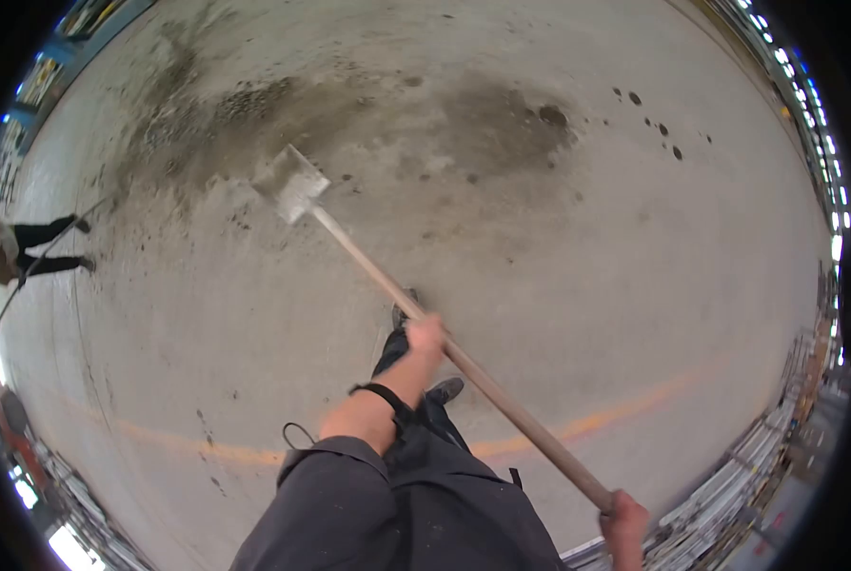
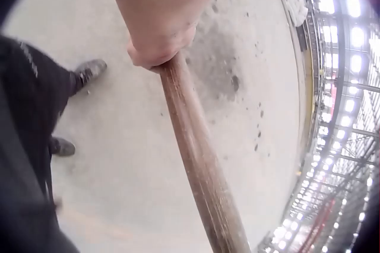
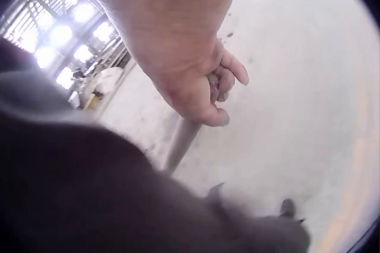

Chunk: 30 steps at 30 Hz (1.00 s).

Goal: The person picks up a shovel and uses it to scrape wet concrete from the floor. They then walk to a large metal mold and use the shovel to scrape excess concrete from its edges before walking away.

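Note:
A shovel with a long wooden handle (image 1: pixel 502 400) slants across the head view, its flat metal blade (image 1: pixel 299 190) pointing away over the dusty floor. Partway along the handle, my left hand (image 1: pixel 425 335) grips the wood with fingers wrapped round it. My right hand (image 1: pixel 625 519) holds the handle's near end, at the lower right. In the left wrist view the worn handle (image 2: pixel 202 170) runs from the fist toward the lower right. The right wrist view shows curled fingers (image 3: pixel 222 81) around the end, with a short stretch of handle (image 3: pixel 181 143) below the hand.
Beyond the blade lie loose dark grit (image 1: pixel 245 109) and a dark stain (image 1: pixel 502 124) on the concrete. Another person (image 1: pixel 40 249) stands at the far left with a long pole. An orange line (image 1: pixel 616 411) crosses the floor near my shoes. Long stock (image 1: pixel 730 481) lies stacked at right.

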Available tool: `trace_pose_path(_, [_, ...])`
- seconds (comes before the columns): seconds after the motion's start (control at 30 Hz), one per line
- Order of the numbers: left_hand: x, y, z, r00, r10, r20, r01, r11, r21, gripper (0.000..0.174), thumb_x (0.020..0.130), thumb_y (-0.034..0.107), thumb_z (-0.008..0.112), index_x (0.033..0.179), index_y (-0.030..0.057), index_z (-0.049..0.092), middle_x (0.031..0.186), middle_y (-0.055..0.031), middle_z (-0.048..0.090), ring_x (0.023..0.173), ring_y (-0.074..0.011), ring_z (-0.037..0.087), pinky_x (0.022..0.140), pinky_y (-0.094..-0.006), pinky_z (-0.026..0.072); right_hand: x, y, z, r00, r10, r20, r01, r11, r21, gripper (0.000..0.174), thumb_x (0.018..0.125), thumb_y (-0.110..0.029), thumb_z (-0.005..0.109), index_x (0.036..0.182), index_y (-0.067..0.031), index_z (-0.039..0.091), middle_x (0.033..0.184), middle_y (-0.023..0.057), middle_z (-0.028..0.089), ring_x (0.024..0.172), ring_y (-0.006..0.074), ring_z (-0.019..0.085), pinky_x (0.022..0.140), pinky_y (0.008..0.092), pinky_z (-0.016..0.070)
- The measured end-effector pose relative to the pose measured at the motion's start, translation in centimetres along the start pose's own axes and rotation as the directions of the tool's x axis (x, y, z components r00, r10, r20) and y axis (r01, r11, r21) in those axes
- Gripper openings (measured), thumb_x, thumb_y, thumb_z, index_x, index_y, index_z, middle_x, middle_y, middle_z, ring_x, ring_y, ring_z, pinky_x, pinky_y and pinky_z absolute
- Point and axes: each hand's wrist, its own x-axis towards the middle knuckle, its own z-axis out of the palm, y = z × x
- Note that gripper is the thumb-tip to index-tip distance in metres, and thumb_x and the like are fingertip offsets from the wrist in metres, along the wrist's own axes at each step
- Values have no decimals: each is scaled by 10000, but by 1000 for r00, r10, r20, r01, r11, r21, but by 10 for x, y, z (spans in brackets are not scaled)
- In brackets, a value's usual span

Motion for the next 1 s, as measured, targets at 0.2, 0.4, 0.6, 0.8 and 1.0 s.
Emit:
trace_pose_path(0.2, [-96,-22,67,841,-371,394,478,850,-221,321,666,196,554,873,-41,488,752,-135,538,656,-242,534,530,-395,447,31,100,-116,945,-181,-273,100,954,-284,205,565,-61,546,765,-83,506,638,128,511,622,351,516,532,439,394])
trace_pose_path(0.4, [-30,46,17,968,-245,47,240,966,90,325,677,201,566,917,-10,510,862,-154,538,748,-245,550,641,-398,457,67,-49,-181,986,-70,152,133,877,-463,125,699,-120,501,823,-117,495,671,135,564,614,330,561,520,439,439])
trace_pose_path(0.6, [71,194,-92,994,-51,-92,14,933,-361,168,742,139,520,787,-14,465,644,-145,526,547,-259,536,490,-391,463,126,-239,-142,736,-621,270,656,752,-61,444,699,-189,528,1105,-60,403,794,137,542,681,318,545,580,474,401])
trace_pose_path(0.8, [43,195,-89,1000,28,3,-24,912,-409,193,713,92,546,828,-39,463,693,-136,494,573,-274,526,500,-386,477,157,-270,-114,579,-804,134,815,569,-105,515,728,-268,519,1194,-119,358,808,141,534,697,305,550,612,456,417])
trace_pose_path(1.0, [52,122,-28,989,-102,109,137,910,-391,139,721,101,504,799,-5,458,654,-120,496,564,-249,518,494,-377,448,107,-108,-172,782,-597,180,620,773,-134,501,677,-292,580,1131,-139,430,765,98,534,644,246,551,562,412,426])
